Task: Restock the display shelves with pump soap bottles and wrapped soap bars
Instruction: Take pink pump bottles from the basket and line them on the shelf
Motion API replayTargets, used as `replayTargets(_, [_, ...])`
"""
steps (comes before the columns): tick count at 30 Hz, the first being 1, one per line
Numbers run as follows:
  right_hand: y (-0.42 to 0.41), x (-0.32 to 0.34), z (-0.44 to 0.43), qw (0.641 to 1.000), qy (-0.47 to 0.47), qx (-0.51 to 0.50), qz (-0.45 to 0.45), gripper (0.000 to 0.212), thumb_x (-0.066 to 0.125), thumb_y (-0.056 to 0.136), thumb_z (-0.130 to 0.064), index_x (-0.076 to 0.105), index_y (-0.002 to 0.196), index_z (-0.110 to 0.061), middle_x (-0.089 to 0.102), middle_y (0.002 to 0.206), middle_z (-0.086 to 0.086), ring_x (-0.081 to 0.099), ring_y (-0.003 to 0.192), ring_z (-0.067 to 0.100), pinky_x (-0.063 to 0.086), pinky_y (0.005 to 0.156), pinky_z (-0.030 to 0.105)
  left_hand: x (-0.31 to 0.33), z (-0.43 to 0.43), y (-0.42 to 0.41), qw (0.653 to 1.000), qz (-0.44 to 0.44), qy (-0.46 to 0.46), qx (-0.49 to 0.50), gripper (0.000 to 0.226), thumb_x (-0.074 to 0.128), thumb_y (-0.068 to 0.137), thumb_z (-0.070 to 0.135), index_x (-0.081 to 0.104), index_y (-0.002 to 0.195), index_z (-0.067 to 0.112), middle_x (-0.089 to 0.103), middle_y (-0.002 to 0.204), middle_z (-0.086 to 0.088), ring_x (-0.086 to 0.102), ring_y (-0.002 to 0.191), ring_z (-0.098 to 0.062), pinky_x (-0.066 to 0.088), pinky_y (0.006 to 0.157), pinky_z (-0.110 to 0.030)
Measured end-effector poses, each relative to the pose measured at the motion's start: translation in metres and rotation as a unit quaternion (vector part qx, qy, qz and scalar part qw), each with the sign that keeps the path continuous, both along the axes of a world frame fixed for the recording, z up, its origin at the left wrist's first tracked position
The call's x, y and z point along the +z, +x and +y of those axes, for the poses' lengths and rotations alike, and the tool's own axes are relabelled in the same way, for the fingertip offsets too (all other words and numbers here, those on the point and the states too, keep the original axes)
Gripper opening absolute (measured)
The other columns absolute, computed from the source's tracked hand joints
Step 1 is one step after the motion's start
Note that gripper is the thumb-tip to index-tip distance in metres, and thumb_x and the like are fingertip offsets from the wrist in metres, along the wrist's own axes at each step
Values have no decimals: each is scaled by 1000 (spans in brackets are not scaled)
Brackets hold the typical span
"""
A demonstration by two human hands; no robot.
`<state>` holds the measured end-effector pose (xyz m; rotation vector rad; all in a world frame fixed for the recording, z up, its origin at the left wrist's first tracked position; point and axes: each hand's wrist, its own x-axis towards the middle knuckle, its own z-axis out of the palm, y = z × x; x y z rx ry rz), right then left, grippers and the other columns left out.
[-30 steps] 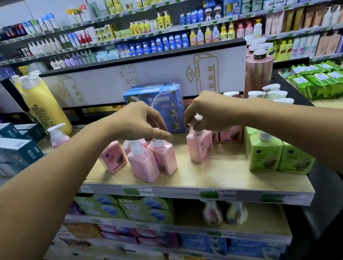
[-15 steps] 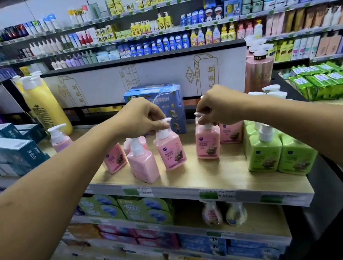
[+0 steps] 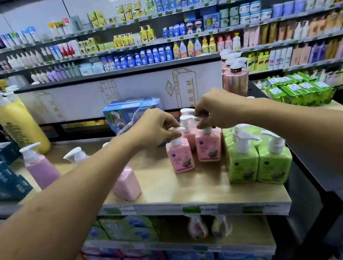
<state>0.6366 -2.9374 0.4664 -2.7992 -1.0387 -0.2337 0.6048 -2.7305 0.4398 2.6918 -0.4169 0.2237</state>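
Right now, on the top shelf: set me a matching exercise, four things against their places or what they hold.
1 left hand
2 right hand
3 green bottles
4 yellow bottle

a back left of shelf
b holds right pink bottle's pump
c front right corner
d holds left pink bottle's pump

Pairs: 1-d, 2-b, 3-c, 4-a

We see the left hand (image 3: 156, 128) pinching the pump of a pink soap bottle (image 3: 181, 156) and the right hand (image 3: 215, 109) gripping a second pink bottle (image 3: 209, 148) by its pump, both upright on the shelf (image 3: 172, 189), left of the green bottles (image 3: 258, 160).
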Motion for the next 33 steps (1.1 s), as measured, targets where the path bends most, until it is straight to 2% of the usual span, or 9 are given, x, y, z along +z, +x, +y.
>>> replayTargets(5, [4, -10, -4, 1000, -6, -2, -16, 32, 76, 83, -32, 73, 108, -12, 69, 90, 7, 48, 77, 21, 33, 67, 25, -1, -23, 10, 1000, -20, 17, -7, 25, 80, 80, 31, 76, 102, 18, 57, 67, 14, 55, 63, -4, 40, 56, -17])
replayTargets(8, [2, -19, -7, 1000, -11, 0, -26, 18, 76, 84, -32, 67, 80, -17, 58, 72, 0, 46, 74, 22, 29, 60, 27, -6, -29, 13, 999, -43, 23, -6, 24, 79, 82, 29, 76, 104, 19, 52, 66, 17, 50, 61, -3, 34, 57, -14])
replayTargets(10, [1, -24, -9, 1000, -5, -10, -17, 29, 75, 84, -31, 54, 68, -20, 51, 66, -2, 49, 71, 25, 30, 57, 28, -9, -30, 14, 999, -49, 15, -1, 23, 79, 82, 28, 76, 104, 20, 54, 68, 16, 52, 64, -5, 38, 62, -18])
replayTargets(15, [-1, -28, -11, 1000, 18, -19, -14, 22, 73, 84, -32, 68, 89, -11, 62, 77, 5, 53, 73, 26, 35, 61, 30, -13, -28, 9, 999, -45, -21, 0, 23, 79, 81, 26, 75, 104, 21, 63, 80, 6, 58, 69, -4, 51, 70, -27])
replayTargets(18, [-1, -24, -10, 1000, -2, -18, -20, 26, 72, 85, -35, 68, 93, -11, 66, 85, 6, 57, 81, 28, 38, 63, 31, -8, -23, 1, 998, -38, -47, -6, 28, 77, 84, 27, 72, 111, 24, 64, 85, 7, 62, 70, -4, 50, 69, -20])
replayTargets(21, [-6, -20, -3, 996, 8, -13, -93, 27, 72, 86, -36, 70, 102, -15, 66, 97, 4, 61, 91, 27, 46, 70, 33, 8, 1, -9, 998, -31, -51, 2, 21, 74, 87, 28, 71, 108, 28, 69, 86, 7, 65, 70, -5, 49, 68, -16])
replayTargets(26, [-26, -15, 36, 987, -21, 37, -154, 35, 59, 81, -4, 63, 113, -16, 57, 98, 7, 57, 88, 29, 43, 63, 34, 35, 64, -35, 992, -71, -58, 85, 8, 72, 87, 17, 77, 94, 14, 67, 68, 9, 56, 57, 4, 42, 61, -11])
replayTargets(29, [-41, -14, 72, 987, -37, 87, -127, 27, 65, 83, -20, 67, 110, -19, 59, 102, 7, 60, 97, 30, 39, 69, 31, 41, 94, -51, 987, -90, -27, 127, 11, 72, 87, 19, 77, 96, 14, 73, 81, -1, 64, 74, -10, 44, 66, -13])
replayTargets(33, [-65, -22, 123, 988, 54, 134, -55, 38, 66, 86, -53, 68, 103, -19, 68, 101, 4, 61, 95, 29, 34, 66, 30, 37, 114, -64, 985, -72, -25, 153, 11, 72, 87, 21, 77, 96, 17, 74, 84, -1, 64, 78, -13, 39, 62, -5])
